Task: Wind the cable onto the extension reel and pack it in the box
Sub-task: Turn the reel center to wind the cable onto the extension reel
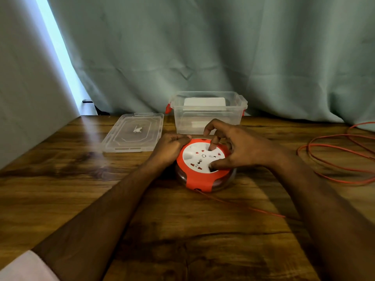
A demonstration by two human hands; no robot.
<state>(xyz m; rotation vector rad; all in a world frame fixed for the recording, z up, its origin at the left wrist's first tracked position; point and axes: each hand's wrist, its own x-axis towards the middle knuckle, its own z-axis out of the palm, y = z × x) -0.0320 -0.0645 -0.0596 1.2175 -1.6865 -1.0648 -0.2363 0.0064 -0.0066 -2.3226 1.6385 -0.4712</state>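
A round red extension reel (199, 180) with a white socket face lies flat on the wooden table. My left hand (169, 147) grips its left rim. My right hand (237, 148) rests on top, one finger and the thumb pressed into recesses of the white face. A thin red cable (239, 203) leaves the reel's front and runs right under my right forearm, then lies in loose loops (341, 157) at the table's right. Behind the reel stands a clear plastic box (207, 112) with red latches, open, something white showing through it.
The box's clear lid (134, 132) lies flat to the left of the box. A teal curtain (203, 47) hangs along the table's far edge. The table's left edge (40, 142) runs diagonally beside a grey wall.
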